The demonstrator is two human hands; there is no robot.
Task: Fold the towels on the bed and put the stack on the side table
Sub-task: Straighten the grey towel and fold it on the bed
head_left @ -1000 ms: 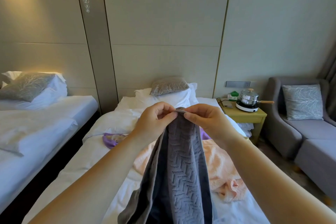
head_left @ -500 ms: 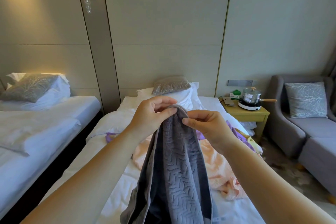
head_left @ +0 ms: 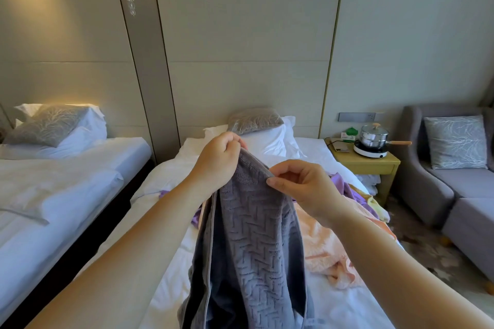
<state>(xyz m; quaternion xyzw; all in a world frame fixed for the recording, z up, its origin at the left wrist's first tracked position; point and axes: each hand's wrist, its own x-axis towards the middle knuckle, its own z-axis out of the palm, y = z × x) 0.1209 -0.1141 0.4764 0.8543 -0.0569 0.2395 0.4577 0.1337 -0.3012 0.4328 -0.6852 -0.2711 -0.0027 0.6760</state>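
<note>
Grey towel (head_left: 254,235), top edge in pinch of left hand (head_left: 216,165) and right hand (head_left: 307,187); lidded pot (head_left: 373,137) on side table (head_left: 370,162).

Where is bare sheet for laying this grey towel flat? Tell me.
Bare: the sheet strip between the grey towel and the left edge of the bed, and the band below the pillows. Crowded: right side, with peach towel and purple towel.

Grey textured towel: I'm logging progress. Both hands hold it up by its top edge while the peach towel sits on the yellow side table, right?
No: in the head view the peach towel lies crumpled on the white bed, not on the yellow side table. The left hand and right hand do hold the grey textured towel up by its top edge.
</note>
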